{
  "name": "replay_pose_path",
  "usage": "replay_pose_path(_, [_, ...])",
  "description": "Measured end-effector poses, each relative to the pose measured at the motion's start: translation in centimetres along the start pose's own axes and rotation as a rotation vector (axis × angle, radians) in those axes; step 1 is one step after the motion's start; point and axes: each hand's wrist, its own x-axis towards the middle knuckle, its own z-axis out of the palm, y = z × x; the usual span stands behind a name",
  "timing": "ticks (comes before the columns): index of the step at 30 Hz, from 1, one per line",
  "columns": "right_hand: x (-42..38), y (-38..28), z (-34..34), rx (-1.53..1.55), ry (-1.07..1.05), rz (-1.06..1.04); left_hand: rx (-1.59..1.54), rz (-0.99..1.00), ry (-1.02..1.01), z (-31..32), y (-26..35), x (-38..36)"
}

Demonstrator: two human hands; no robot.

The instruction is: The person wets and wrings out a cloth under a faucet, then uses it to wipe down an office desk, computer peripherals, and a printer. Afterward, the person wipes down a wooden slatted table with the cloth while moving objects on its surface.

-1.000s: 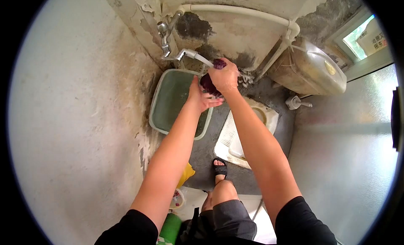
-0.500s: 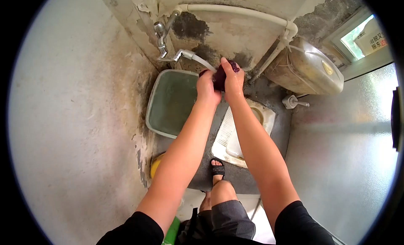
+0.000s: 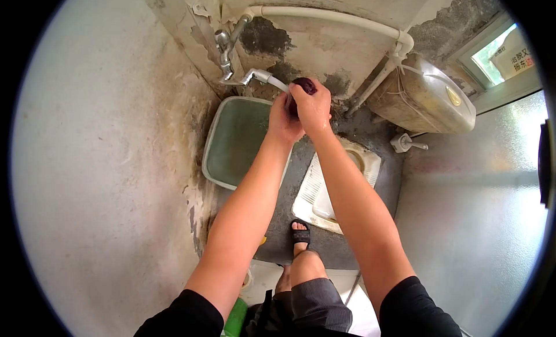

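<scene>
A dark purple object (image 3: 303, 85) is clasped between my left hand (image 3: 282, 121) and my right hand (image 3: 313, 108), just under the end of a hose (image 3: 270, 79) that runs from a wall tap (image 3: 225, 53). Most of the purple object is hidden by my fingers; only its top shows. Both hands press together around it, above the near right corner of a greenish plastic basin (image 3: 234, 141) that holds water.
A squat toilet pan (image 3: 324, 201) lies in the grey floor below my arms. A cistern (image 3: 425, 96) and white pipe (image 3: 330, 16) hang on the stained back wall. My sandalled foot (image 3: 300, 234) stands near the pan. A frosted door (image 3: 486, 209) is at right.
A second ago my left hand was lower, below the purple object. It rose and closed against my right hand, and both now hold the object slightly nearer the hose end.
</scene>
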Motion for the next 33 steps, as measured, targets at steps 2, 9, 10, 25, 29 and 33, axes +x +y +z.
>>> replay_pose_path(2, [0.5,0.3,0.1,0.038,-0.020,0.108,0.035,-0.017,0.014,0.7,0.4,-0.7])
replay_pose_path(9, [0.1,4.0,0.9,-0.375,-0.054,-0.766,0.185,0.026,0.083,-2.2,1.5,1.7])
replay_pose_path(10, [-0.3,3.7,1.0,-0.329,0.009,-0.601,0.200,0.038,0.118,-3.3,1.8,2.0])
replay_pose_path(25, [3.3,4.4,1.2,0.508,0.263,0.390,1.187,0.669,0.537,0.3,1.4,-1.4])
replay_pose_path(29, [2.4,1.5,0.8,0.005,0.011,0.330,1.208,0.284,0.570,-1.2,9.8,-6.8])
replay_pose_path(33, [1.5,1.1,1.5,-0.442,-0.108,0.034,1.669,1.006,0.466,5.0,17.9,-4.9])
